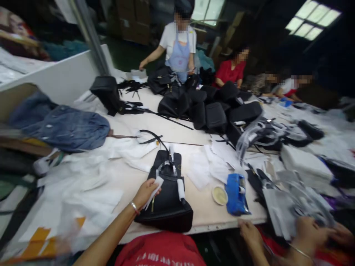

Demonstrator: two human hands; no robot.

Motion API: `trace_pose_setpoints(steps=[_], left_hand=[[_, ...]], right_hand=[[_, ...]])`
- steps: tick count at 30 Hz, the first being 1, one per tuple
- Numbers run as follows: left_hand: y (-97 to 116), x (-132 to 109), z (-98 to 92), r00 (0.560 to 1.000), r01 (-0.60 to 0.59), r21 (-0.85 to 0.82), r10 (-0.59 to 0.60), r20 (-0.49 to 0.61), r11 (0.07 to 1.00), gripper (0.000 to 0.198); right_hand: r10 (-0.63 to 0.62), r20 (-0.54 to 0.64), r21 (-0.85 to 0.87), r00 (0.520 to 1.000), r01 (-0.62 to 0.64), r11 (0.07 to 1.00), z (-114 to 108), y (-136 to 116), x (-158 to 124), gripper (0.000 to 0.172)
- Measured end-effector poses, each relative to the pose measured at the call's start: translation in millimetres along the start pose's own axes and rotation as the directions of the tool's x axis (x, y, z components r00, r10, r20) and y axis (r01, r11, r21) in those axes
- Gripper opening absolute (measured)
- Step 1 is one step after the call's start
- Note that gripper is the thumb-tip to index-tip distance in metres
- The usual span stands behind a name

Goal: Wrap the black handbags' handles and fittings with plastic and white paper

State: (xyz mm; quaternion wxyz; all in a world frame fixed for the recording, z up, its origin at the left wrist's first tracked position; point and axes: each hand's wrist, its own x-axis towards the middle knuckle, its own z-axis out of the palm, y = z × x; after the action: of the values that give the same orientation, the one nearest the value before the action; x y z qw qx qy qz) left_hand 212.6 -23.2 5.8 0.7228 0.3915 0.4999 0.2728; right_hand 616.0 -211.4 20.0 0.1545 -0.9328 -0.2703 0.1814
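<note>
A black backpack (169, 188) lies on the table right in front of me, its base toward my body and its thin handle stretched out at the far end. My left hand (149, 191), with a silver bracelet at the wrist, is closed on a white wrapping strip (158, 184) over the bag's left side. A similar white wrapping (181, 190) sits on the bag's right side. My right hand (250, 235) is at the table's front edge, apart from the bag. It is blurred, and how its fingers are held is unclear.
A blue container (237, 194) and a round dish (220, 195) stand right of the bag. Black bags (213, 114) are heaped behind. A denim bag (74, 127) lies left. A co-worker's hands (307, 231) handle clear plastic at right. Several people work beyond.
</note>
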Motion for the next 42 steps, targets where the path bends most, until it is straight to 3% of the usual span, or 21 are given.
trace_pose_setpoints(steps=[3,5,7,10,13,17,21,24,30,32,34,37,40,42], left_hand=[[-4.0,4.9,-3.7,1.0,-0.007,-0.057,0.006,-0.024,0.998,0.034],[-7.2,5.7,-4.0,1.0,-0.012,-0.059,0.011,-0.016,0.998,0.034],[-9.2,5.0,-3.7,1.0,-0.029,-0.041,0.029,0.001,0.999,0.035],[-8.6,2.4,-4.2,0.997,-0.077,-0.026,0.077,-0.002,0.997,0.034],[-6.7,-0.4,-6.8,0.994,-0.109,-0.047,0.108,-0.034,0.993,0.034],[-7.2,-2.0,-12.4,0.991,-0.127,-0.067,0.124,-0.045,0.99,0.034],[-7.8,-1.3,-17.4,0.993,-0.12,-0.122,0.121,0.004,0.985,0.033],[-6.1,-1.5,-19.6,0.993,-0.101,-0.203,0.111,0.037,0.974,0.031],[-5.7,0.2,-25.8,0.985,-0.026,-0.515,0.111,0.134,0.857,0.024],[-6.6,2.2,-29.3,0.977,0.029,-0.592,0.101,0.186,0.806,0.025],[-7.4,4.1,-32.8,0.971,0.078,-0.632,0.086,0.225,0.771,0.029],[-8.3,5.5,-36.3,0.974,0.095,-0.642,0.061,0.216,0.761,0.031],[-8.2,4.7,-34.9,0.989,0.025,-0.595,0.067,0.133,0.803,0.031],[-7.5,3.8,-30.2,0.993,-0.045,-0.506,0.093,0.07,0.861,0.035]], right_hand=[[-0.248,0.166,0.335,0.954,0.182,0.925,25.8,-58.3,-16.0,0.03],[-0.447,0.266,0.503,0.854,0.273,0.82,48.6,-116.5,-40.3,0.037],[-0.604,0.358,0.605,0.712,0.315,0.731,72.4,-177.2,-67.2,0.034],[-0.738,0.37,0.663,0.564,0.396,0.635,104.2,-243.4,-97.6,0.026],[-0.821,0.322,0.62,0.471,0.551,0.559,125.3,-268.3,-109.3,0.02],[-0.889,0.259,0.47,0.378,0.755,0.458,132.9,-272.1,-107.6,0.02],[-0.858,0.324,0.368,0.4,0.782,0.503,128.2,-277.6,-101.1,0.034],[-0.812,0.388,0.432,0.437,0.692,0.578,132.8,-278.6,-95.2,0.037],[-0.68,0.438,0.745,0.588,0.185,0.64,180.4,-264.6,-104.1,0.027],[-0.646,0.502,0.779,0.575,0.025,0.627,195.6,-263.4,-108.8,0.028],[-0.643,0.546,0.785,0.538,-0.058,0.617,204.2,-264.6,-107.9,0.031],[-0.656,0.569,0.759,0.496,-0.01,0.651,202.7,-266.0,-96.4,0.032],[-0.646,0.513,0.713,0.566,0.138,0.687,190.1,-265.9,-85.9,0.035],[-0.639,0.482,0.703,0.6,0.171,0.691,182.3,-267.5,-86.0,0.038]])
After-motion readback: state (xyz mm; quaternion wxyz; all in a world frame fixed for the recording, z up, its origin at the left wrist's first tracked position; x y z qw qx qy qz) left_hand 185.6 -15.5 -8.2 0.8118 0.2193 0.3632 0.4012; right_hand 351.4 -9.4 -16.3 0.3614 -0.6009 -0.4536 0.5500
